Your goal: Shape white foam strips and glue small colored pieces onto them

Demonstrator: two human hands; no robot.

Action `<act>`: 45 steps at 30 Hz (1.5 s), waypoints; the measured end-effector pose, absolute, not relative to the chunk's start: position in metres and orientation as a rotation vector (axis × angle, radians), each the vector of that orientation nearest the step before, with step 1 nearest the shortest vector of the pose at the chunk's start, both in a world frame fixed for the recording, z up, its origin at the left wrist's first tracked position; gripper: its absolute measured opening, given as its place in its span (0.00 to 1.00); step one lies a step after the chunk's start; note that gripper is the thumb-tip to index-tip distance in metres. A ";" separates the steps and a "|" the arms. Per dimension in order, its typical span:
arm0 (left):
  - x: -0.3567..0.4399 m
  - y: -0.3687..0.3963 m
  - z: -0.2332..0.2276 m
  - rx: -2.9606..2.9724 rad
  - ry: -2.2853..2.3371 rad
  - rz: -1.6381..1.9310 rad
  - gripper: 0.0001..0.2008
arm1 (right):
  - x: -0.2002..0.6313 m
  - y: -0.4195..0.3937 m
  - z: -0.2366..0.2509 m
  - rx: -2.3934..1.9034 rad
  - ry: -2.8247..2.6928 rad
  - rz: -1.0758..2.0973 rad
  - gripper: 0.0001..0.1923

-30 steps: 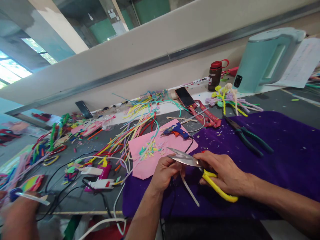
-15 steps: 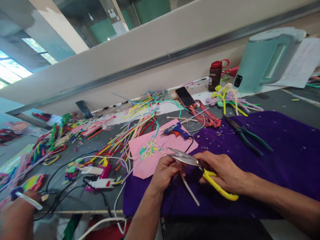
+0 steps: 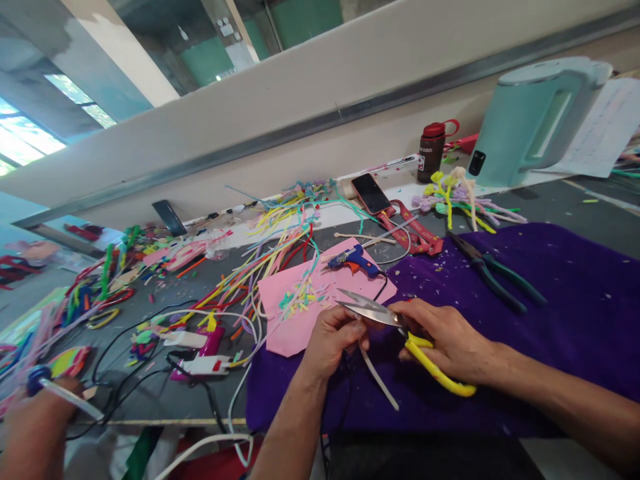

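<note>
My right hand [image 3: 450, 343] grips yellow-handled scissors [image 3: 400, 330] whose steel blades point left, slightly parted. My left hand [image 3: 333, 340] pinches a thin white strip [image 3: 379, 381] right under the blades; the strip trails down and to the right over the purple cloth [image 3: 560, 300]. Both hands hover above the cloth's left end, beside a pink sheet [image 3: 320, 297] strewn with small coloured cuttings.
A blue glue gun [image 3: 356, 260] lies on the pink sheet. Green-handled pliers [image 3: 493, 273] rest on the cloth. Coloured pipe cleaners [image 3: 260, 260], cables, a phone [image 3: 370, 193], a bottle [image 3: 430, 151] and a pale kettle [image 3: 535, 120] crowd the table. Another person's hand [image 3: 35, 427] holds a tool at lower left.
The scissors and both my hands have shifted slightly up. The other person's hand at lower left has moved its tool a little.
</note>
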State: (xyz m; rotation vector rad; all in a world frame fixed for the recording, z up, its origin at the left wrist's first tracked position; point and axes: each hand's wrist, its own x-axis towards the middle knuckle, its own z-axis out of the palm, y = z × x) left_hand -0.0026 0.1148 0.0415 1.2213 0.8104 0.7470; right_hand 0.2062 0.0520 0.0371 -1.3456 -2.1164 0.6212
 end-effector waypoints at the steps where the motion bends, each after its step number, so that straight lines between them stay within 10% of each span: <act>1: -0.002 0.115 0.042 1.214 0.825 0.751 0.13 | 0.206 0.052 0.037 -1.360 -2.110 0.615 0.25; 45: -0.005 0.117 0.041 1.157 0.774 0.716 0.13 | 0.204 0.052 0.033 -1.470 -2.076 0.344 0.28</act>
